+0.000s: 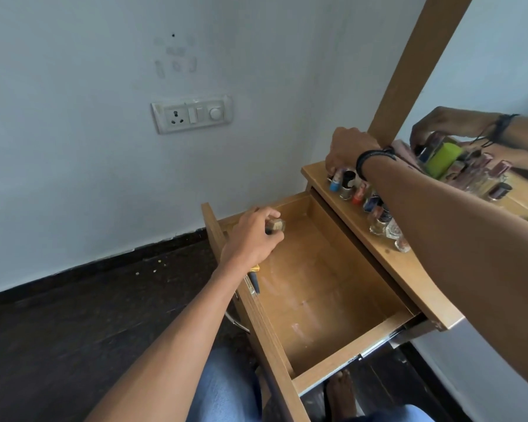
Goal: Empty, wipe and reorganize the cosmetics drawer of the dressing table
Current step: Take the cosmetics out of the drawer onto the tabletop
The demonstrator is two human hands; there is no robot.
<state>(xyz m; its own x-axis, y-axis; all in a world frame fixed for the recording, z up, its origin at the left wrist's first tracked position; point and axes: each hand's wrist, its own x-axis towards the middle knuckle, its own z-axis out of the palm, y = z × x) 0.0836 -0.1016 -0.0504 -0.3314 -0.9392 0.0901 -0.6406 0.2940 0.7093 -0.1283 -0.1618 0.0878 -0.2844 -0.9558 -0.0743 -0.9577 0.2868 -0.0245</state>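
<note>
Drawer [317, 284] is hanging pulled out under the worktop [421, 295], the left hand [250, 236] is gripping a small bottle [275, 226] above its far left corner, and the right hand [349, 150] is pinching the end bottle [335, 182] of the nail-polish row [360, 193] on the worktop.

Two hands are seen, the left hand [250, 239] and the right hand [348, 150]. There is one drawer [348, 351], one desk [378, 248] and one mirror [485, 71]. About seven bottles [348, 185] stand in a row (the arm hides some). There is also one more small bottle [275, 226], one pen [254, 280] and one wall socket [192, 114].
</note>
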